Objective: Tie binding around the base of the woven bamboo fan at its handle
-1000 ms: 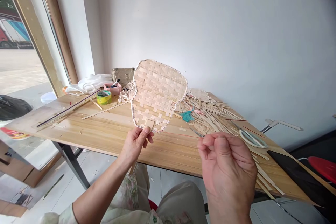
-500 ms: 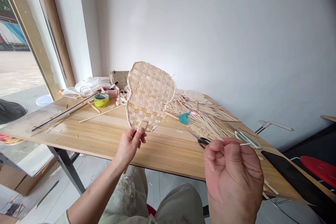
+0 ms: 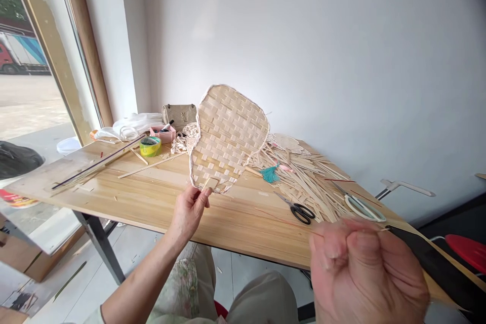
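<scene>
A hand fan [image 3: 231, 131] woven from flat pale strips stands tilted above the table, its edge wrapped in whitish binding. My left hand [image 3: 190, 207] is closed on its narrow lower end, thumb over a short flat strip [image 3: 211, 183]. At the lower right, close to the camera, my right hand [image 3: 364, 268] is pinched on a thin needle [image 3: 384, 229], of which only a tip shows. A fine reddish thread [image 3: 281, 217] runs faintly across toward this hand. Black-handled scissors [image 3: 301, 212] lie on the table just beyond it.
On the table [image 3: 152, 200] lie a heap of loose strips [image 3: 307, 172], a teal tassel [image 3: 270, 174], white-handled scissors [image 3: 364, 210], a tape roll [image 3: 150, 146], a pink box [image 3: 163, 134] and a beige bag [image 3: 180, 115]. A black strip [image 3: 425, 263] runs along the right edge.
My right hand has moved right and slightly down, away from the fan, still pinched. The camera view has shifted a little; the fan appears further right, still in my left hand.
</scene>
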`<state>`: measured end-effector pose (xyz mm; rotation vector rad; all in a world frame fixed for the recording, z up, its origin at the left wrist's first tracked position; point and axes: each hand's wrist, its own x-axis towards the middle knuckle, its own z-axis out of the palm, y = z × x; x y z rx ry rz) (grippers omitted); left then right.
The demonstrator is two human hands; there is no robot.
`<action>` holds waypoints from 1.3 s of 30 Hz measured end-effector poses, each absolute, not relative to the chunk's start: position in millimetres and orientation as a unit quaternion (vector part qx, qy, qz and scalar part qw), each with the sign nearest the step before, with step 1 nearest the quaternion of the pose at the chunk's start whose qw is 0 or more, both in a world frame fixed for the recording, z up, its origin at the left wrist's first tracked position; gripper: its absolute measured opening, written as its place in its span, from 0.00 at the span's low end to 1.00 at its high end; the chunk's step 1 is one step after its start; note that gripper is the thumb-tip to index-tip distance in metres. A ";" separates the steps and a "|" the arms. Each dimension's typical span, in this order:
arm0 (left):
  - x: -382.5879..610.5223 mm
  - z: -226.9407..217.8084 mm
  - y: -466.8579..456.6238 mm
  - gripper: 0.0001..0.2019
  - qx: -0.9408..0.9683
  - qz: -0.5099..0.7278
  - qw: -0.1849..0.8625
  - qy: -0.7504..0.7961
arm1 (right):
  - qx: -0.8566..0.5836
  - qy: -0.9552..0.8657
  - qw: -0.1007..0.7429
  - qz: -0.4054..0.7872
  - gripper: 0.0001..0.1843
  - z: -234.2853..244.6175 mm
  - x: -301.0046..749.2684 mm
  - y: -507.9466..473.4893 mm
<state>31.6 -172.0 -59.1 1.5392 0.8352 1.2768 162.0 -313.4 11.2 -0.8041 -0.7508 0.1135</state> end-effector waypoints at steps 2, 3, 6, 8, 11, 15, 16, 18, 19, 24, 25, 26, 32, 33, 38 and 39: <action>32.7 -56.3 -173.2 0.13 0.611 0.529 0.490 0.327 | -0.416 -0.349 0.839 0.020 0.03 10.8 158.6 -317.0; 33.1 -54.6 -174.2 0.13 0.605 0.530 0.499 0.321 | -0.440 -0.357 0.824 0.000 0.04 10.1 157.4 -318.3; 33.5 -49.0 -179.4 0.14 0.599 0.531 0.520 0.299 | -0.528 -0.433 0.729 -0.044 0.06 6.0 155.0 -317.1; 33.4 -45.8 -184.2 0.14 0.596 0.529 0.532 0.286 | -0.571 -0.505 0.645 -0.057 0.06 2.2 152.2 -310.5; 33.1 -43.2 -191.6 0.13 0.593 0.525 0.545 0.275 | -0.592 -0.592 0.543 -0.063 0.10 -3.0 144.2 -295.1; 33.5 -43.2 -197.7 0.11 0.604 0.521 0.547 0.253 | -0.609 -0.635 0.469 -0.073 0.13 -5.4 132.6 -277.4; 33.7 -43.3 -198.5 0.10 0.607 0.522 0.545 0.250 | -0.610 -0.637 0.463 -0.084 0.13 -5.4 130.8 -274.7; 34.3 -43.2 -199.8 0.10 0.611 0.524 0.540 0.247 | -0.610 -0.639 0.457 -0.103 0.14 -5.4 129.0 -271.0; 34.6 -43.1 -200.3 0.10 0.610 0.527 0.537 0.247 | -0.610 -0.640 0.455 -0.110 0.14 -5.5 128.8 -269.8; 35.9 -44.8 -201.4 0.09 0.619 0.538 0.513 0.254 | -0.607 -0.638 0.453 -0.140 0.13 -7.8 130.4 -267.7; 36.0 -45.8 -201.2 0.08 0.625 0.539 0.504 0.254 | -0.605 -0.638 0.454 -0.146 0.13 -8.3 130.6 -267.6; 36.0 -46.9 -201.0 0.07 0.633 0.540 0.493 0.253 | -0.602 -0.638 0.456 -0.151 0.13 -8.7 130.8 -267.6; 34.0 -53.5 -198.6 0.06 0.677 0.549 0.429 0.237 | -0.595 -0.639 0.461 -0.161 0.13 -9.5 131.4 -267.7; 33.7 -53.9 -198.3 0.06 0.682 0.548 0.422 0.238 | -0.596 -0.639 0.460 -0.158 0.13 -9.5 131.3 -267.7; 32.7 -52.5 -197.5 0.04 0.714 0.550 0.360 0.242 | -0.599 -0.637 0.466 -0.135 0.13 -10.2 131.1 -268.7; 32.6 -51.9 -197.5 0.04 0.723 0.550 0.342 0.240 | -0.602 -0.635 0.467 -0.128 0.13 -10.4 131.1 -269.0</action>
